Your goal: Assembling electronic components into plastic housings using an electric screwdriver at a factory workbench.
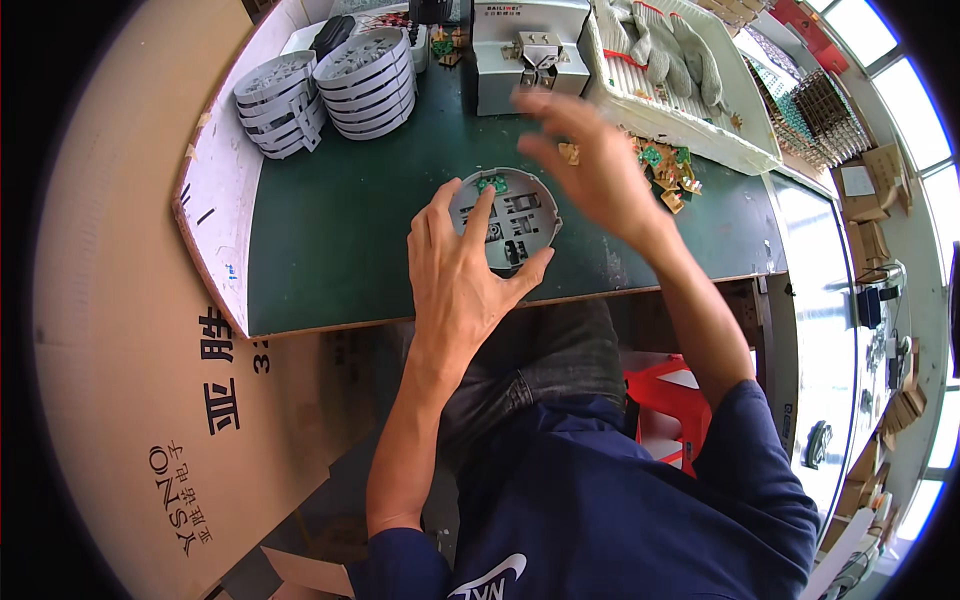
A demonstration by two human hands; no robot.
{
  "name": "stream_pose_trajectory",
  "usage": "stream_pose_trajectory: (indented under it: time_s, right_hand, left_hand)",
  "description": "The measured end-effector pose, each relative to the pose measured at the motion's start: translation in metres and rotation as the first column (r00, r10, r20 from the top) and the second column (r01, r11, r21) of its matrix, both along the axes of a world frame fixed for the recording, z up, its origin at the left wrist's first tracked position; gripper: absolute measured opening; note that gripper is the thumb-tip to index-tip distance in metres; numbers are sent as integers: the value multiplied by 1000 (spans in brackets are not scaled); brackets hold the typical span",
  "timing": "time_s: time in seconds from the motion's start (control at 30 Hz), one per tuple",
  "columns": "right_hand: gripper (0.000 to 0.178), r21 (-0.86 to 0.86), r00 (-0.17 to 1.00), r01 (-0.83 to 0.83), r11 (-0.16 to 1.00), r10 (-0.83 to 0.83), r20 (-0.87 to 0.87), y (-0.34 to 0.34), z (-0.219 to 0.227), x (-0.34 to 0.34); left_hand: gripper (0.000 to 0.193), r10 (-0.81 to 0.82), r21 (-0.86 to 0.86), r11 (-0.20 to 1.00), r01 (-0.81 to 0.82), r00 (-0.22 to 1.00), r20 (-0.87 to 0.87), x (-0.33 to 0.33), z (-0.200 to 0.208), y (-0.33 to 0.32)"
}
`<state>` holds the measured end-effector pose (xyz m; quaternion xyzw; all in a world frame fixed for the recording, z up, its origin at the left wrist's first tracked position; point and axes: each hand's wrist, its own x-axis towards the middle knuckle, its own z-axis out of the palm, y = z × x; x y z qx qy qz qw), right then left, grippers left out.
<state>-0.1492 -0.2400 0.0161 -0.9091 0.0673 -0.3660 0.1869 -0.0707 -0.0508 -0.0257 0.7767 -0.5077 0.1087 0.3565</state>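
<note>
My left hand [455, 265] grips a round grey plastic housing [543, 222] on the green bench top, thumb at its near right edge and fingers reaching over its left side. One fingertip presses near a small green circuit board [492, 184] at the far inner edge of the housing. Black slots and moulded parts show inside it. My right hand [590, 160] is raised above the bench, blurred by motion, fingers stretched out and thumb apart. Its fingertips are close to the front of a grey metal box-shaped machine [495, 88], which has a small metal mechanism on its face.
Two stacks of grey round housings [365, 85] stand at the back left. Loose small circuit boards [672, 180] lie beyond my right wrist. A white foam tray [690, 125] holds work gloves [665, 50]. A raised white board [225, 190] edges the bench on the left; a red stool [672, 405] stands below.
</note>
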Motion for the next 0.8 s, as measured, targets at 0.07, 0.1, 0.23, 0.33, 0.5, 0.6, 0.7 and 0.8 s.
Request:
stream_pose_trajectory:
  time_s: [0.07,0.1,0.23,0.33,0.5,0.6,0.7,0.8]
  right_hand:
    - [36,312,992,-71,948,35,121,-7,38,15]
    - [37,268,970,-205,941,160,181,-26,54,31]
    - [68,388,801,-580,716,415,431,-23,133,92]
    - [69,563,884,-452,692,431,180,-28,157,98]
    - [66,568,751,-657,496,362,552,-20,143,88]
    - [44,598,812,-538,594,176,556,-38,135,75]
    - [35,543,794,-472,695,67,605,-51,131,75]
    - [31,522,786,-392,758,-20,618,-54,128,82]
  left_hand:
    - [73,-4,13,1000,4,1000,15,1,1,1]
    - [74,1,22,1000,-1,1000,23,1,1,0]
    - [76,-8,20,1000,7,999,43,2,1,-3]
    - [79,-11,44,999,9,999,40,2,-2,-1]
    - [85,-4,45,999,3,1000,19,3,-3,0]
    - [86,5,76,997,-6,1000,16,3,-1,2]
    - [85,0,88,996,1,1000,-9,3,1,3]
    - [84,-1,98,995,4,1000,-29,2,1,3]
